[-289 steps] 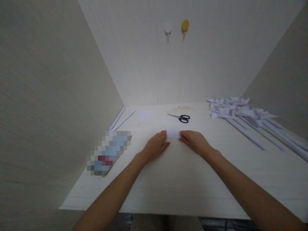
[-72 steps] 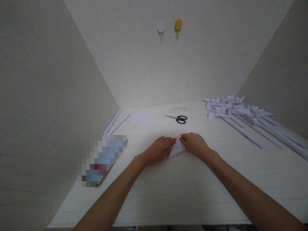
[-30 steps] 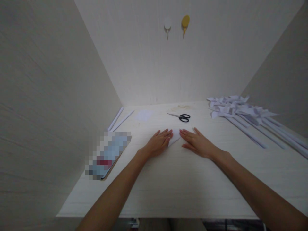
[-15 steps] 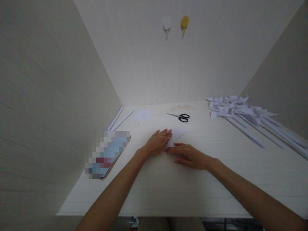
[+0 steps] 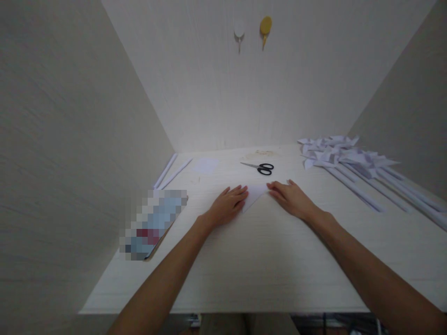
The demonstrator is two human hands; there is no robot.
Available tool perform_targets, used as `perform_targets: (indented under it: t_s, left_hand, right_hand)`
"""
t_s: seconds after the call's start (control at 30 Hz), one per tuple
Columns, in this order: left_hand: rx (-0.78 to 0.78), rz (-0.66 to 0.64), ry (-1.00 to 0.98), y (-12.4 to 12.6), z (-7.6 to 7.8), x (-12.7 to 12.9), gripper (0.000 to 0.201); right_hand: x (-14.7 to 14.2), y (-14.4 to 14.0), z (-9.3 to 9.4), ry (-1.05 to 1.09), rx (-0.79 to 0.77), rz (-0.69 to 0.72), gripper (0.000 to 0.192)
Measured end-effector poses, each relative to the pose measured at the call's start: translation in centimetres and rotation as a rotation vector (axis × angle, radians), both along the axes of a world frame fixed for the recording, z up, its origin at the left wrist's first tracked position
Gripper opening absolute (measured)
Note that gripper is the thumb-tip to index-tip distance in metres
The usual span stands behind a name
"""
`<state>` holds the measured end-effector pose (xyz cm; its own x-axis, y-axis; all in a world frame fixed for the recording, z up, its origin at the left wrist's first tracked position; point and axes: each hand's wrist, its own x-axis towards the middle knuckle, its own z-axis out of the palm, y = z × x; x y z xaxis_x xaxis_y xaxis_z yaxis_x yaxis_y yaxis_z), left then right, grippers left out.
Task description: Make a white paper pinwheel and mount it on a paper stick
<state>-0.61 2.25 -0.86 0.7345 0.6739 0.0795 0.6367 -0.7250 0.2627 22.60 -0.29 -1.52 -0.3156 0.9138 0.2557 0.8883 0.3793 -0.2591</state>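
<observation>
Fingers of the left hand lie flat, close together, on a white paper — its visible part triangular — at the middle of the table. The right hand, fingers bunched narrow, meets the paper's right corner; whether they pinch it cannot be told. Beyond lie black-handled scissors and a pale sheet, flanked by 2 paper tubes at left and paper pinwheels at right.

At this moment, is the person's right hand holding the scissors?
No, the scissors lie on the table beyond the triangular white paper, while the right hand is at that paper's right corner.
</observation>
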Motion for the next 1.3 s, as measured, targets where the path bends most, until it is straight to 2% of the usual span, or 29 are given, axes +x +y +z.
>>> perform_targets:
  t_s: [0.1, 0.23, 0.37, 0.47, 0.57, 0.77, 0.87, 0.93, 1.07, 1.17, 1.3]
  left_hand:
    - [0.015, 0.003, -0.004, -0.1, -0.1, 0.0, 0.043]
    - [0.028, -0.001, 0.004, -0.2, -0.1, -0.1, 0.045]
    - [0.020, -0.002, 0.018, -0.1, -0.2, -0.1, 0.042]
    - [0.013, 0.001, 0.019, 0.0, -0.3, -0.1, 0.042]
    - [0.008, 0.007, 0.015, 0.0, -0.3, 0.0, 0.042]
    - [0.000, 0.004, -0.009, -0.1, 0.0, 0.0, 0.041]
    - [-0.002, 0.006, -0.023, -0.1, 0.0, 0.1, 0.040]
    - [0.006, 0.009, -0.035, -0.3, 0.0, 0.0, 0.040]
    - [0.038, -0.025, -0.049, -0.6, 0.1, 0.0, 0.041]
    - [0.050, -0.035, -0.033, -0.8, 0.2, 0.0, 0.047]
    - [0.054, -0.019, -0.025, -0.9, 0.2, 0.1, 0.051]
  right_hand:
    - [-0.7, -0.6, 0.3, -0.096, 0.082, 0.035, 0.025]
    - [-3.4, -2.4, 0.9, -0.144, 0.099, 0.282, 0.025]
    - [-6.0, -4.3, 1.5, -0.075, 0.085, 0.494, 0.024]
    - [-6.6, -4.7, 1.6, 0.031, -0.002, 0.536, 0.024]
    - [-5.3, -3.6, 1.3, 0.166, -0.119, 0.490, 0.026]
    - [-0.1, 0.2, 0.3, 0.257, -0.053, 0.011, 0.026]
    - [1.0, 0.7, 0.0, 0.229, -0.016, -0.125, 0.025]
    - [0.6, 0.5, -0.3, 0.173, 0.025, -0.131, 0.025]
    - [-1.2, -0.1, -0.8, 0.217, 0.057, -0.025, 0.029]
    - [-2.1, -0.2, -0.8, 0.326, 0.004, 0.009, 0.026]
    - [-2.9, -0.3, -0.9, 0.593, -0.088, 0.036, 0.026]
